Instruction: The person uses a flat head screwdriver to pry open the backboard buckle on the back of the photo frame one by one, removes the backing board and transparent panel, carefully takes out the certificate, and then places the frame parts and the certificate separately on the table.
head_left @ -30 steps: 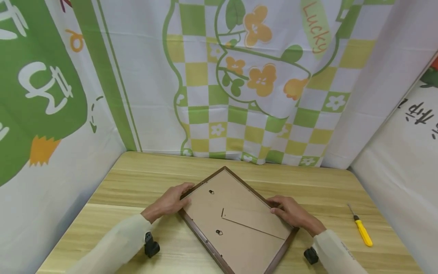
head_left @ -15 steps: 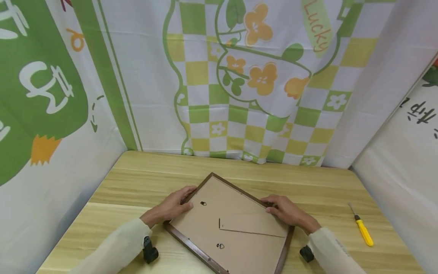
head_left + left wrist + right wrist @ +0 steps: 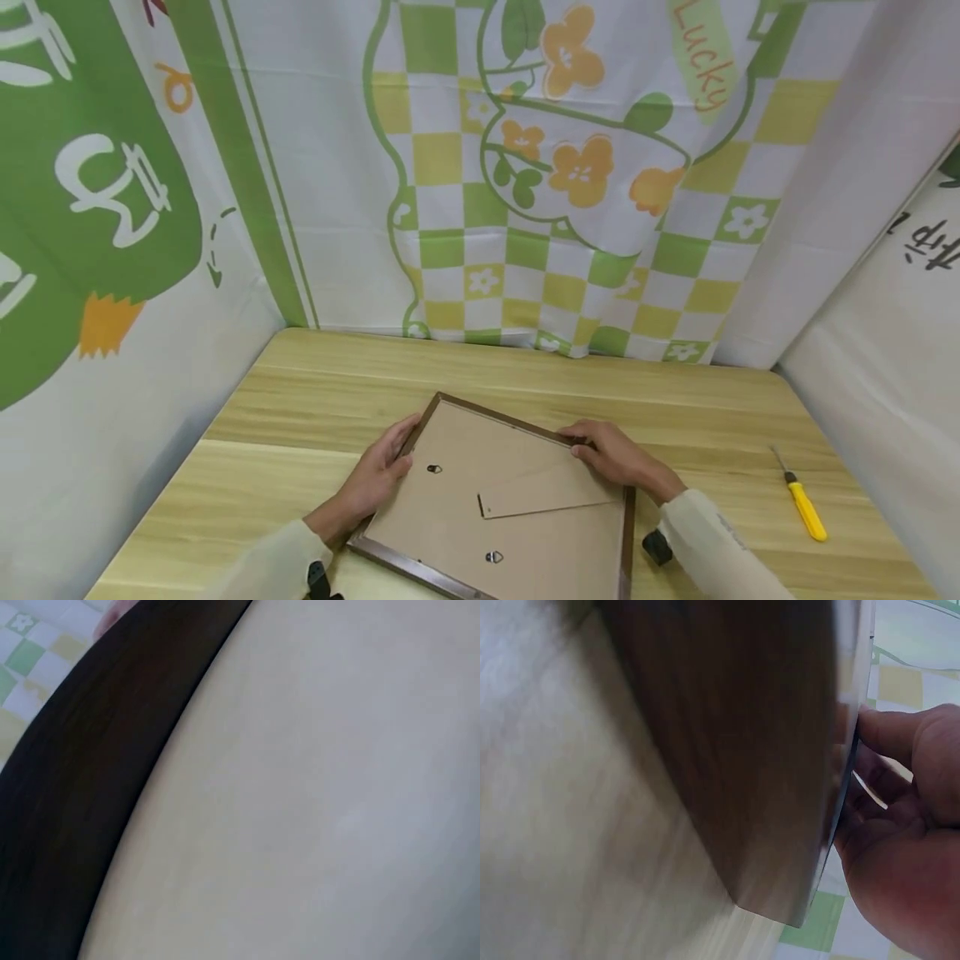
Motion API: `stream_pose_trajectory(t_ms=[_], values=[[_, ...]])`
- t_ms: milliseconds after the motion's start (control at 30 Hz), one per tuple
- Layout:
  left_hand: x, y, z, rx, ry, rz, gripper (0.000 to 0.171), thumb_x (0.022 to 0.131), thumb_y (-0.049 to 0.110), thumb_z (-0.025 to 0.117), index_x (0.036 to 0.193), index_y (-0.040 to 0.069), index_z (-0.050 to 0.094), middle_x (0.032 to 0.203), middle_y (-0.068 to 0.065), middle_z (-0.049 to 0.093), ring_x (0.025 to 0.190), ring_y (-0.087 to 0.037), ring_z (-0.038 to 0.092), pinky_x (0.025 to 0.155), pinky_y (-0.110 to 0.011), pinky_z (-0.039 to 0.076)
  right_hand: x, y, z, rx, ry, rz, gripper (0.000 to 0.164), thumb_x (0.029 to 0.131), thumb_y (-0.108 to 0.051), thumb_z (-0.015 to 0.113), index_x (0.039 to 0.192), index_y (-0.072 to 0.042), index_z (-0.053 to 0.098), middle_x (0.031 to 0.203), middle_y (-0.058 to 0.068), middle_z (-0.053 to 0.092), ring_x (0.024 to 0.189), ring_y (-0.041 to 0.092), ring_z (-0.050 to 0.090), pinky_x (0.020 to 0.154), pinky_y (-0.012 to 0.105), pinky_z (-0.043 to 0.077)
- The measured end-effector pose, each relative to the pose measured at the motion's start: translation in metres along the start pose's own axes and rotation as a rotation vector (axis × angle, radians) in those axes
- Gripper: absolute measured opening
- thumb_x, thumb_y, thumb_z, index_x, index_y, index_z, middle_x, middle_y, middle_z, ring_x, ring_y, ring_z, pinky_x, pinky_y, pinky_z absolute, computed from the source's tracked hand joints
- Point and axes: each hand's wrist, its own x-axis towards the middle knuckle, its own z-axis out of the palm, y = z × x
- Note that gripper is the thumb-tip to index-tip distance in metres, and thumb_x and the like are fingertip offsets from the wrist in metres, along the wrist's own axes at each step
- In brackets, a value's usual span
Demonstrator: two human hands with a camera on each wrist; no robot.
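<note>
A brown-edged picture frame (image 3: 442,525) shows its tan back in the head view, tilted at an angle over the table. Its back carries a stand flap (image 3: 551,492) and two small hanging rings, one of them this ring (image 3: 493,557). My left hand (image 3: 372,473) grips the left edge, thumb on the back and fingers around the outer side. At the upper right edge, my right hand (image 3: 617,452) pinches the rim. The left wrist view holds mostly the dark rim (image 3: 112,727), close up. Thumb and fingers of the right hand (image 3: 900,802) meet the frame's edge in the right wrist view.
A screwdriver (image 3: 806,508) with a yellow handle lies on the wooden table (image 3: 247,400), to the right. Printed cloth (image 3: 517,275) hangs behind the table, and more cloth stands at both sides.
The picture frame has turned counterclockwise, its far corner swinging left and nearer. My right hand has shifted left with it, and the left hand has come slightly nearer. The screwdriver lies as before.
</note>
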Motion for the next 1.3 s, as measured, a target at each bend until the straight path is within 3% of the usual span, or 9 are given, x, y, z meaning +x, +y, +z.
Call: stream_pose_trajectory(t_ms=[167,367,500,667,833,1000,1100,1300], values=[[-0.010,0.003,0.010,0.009,0.103,-0.021,0.059,0.092,-0.010,0.035,0.145,0.012,0.024,0.155,-0.009,0.017,0.143,-0.022,0.014,0.116,-0.038,0.013,0.002,-0.010,0.006,-0.040,0.104,0.046,0.038,0.092,-0.011,0.054,0.129,-0.003,0.052,0.123,0.013,0.060,0.114,0.030,0.056,0.093,0.047,0.047],[-0.024,0.008,0.019,0.037,0.177,-0.022,0.061,0.090,-0.010,0.035,0.145,0.012,0.023,0.155,-0.010,0.015,0.143,-0.024,0.013,0.116,-0.039,0.012,0.004,-0.033,0.008,-0.196,0.181,0.063,0.047,0.088,-0.020,0.061,0.132,-0.009,0.050,0.128,0.010,0.055,0.119,0.028,0.052,0.098,0.046,0.045],[-0.032,0.009,0.025,0.042,0.234,-0.028,0.060,0.090,-0.010,0.034,0.145,0.011,0.022,0.155,-0.010,0.014,0.144,-0.024,0.011,0.116,-0.039,0.012,0.004,-0.054,0.011,-0.270,0.122,-0.038,0.047,0.084,-0.023,0.066,0.128,-0.009,0.054,0.125,0.009,0.057,0.116,0.027,0.054,0.096,0.044,0.047],[-0.040,0.012,0.034,0.030,0.283,-0.033,0.059,0.092,-0.008,0.032,0.146,0.010,0.020,0.156,-0.010,0.012,0.144,-0.026,0.009,0.116,-0.044,0.012,0.006,-0.084,0.020,-0.314,-0.045,-0.143,0.050,0.081,-0.029,0.069,0.126,-0.010,0.055,0.125,0.006,0.057,0.116,0.022,0.053,0.097,0.039,0.047],[-0.046,0.013,0.037,0.030,0.293,-0.040,0.057,0.093,-0.007,0.030,0.146,0.010,0.019,0.156,-0.011,0.009,0.144,-0.029,0.008,0.116,-0.049,0.013,0.009,-0.104,0.031,-0.330,-0.159,-0.167,0.055,0.081,-0.033,0.068,0.130,-0.014,0.052,0.130,0.003,0.053,0.118,0.018,0.051,0.098,0.036,0.046],[-0.049,0.012,0.036,-0.006,0.278,-0.072,0.055,0.095,-0.003,0.029,0.146,0.014,0.018,0.157,-0.008,0.008,0.144,-0.026,0.007,0.117,-0.046,0.012,0.014,-0.106,0.038,-0.352,-0.167,-0.182,0.049,0.082,-0.031,0.068,0.127,-0.017,0.056,0.122,0.001,0.055,0.105,0.010,0.055,0.088,0.025,0.050],[-0.049,0.012,0.035,-0.033,0.269,-0.056,0.053,0.096,-0.003,0.026,0.146,0.013,0.018,0.157,-0.008,0.008,0.145,-0.025,0.006,0.117,-0.044,0.011,0.014,-0.105,0.039,-0.367,-0.144,-0.214,0.043,0.081,-0.029,0.068,0.122,-0.017,0.060,0.115,0.000,0.057,0.097,0.007,0.055,0.081,0.018,0.050],[-0.050,0.012,0.035,-0.085,0.286,-0.030,0.054,0.094,-0.007,0.023,0.145,0.010,0.021,0.157,-0.007,0.008,0.145,-0.022,0.005,0.116,-0.038,0.011,0.014,-0.104,0.041,-0.395,-0.112,-0.300,0.039,0.084,-0.025,0.066,0.121,-0.013,0.061,0.115,0.000,0.058,0.106,0.011,0.056,0.088,0.019,0.050]])
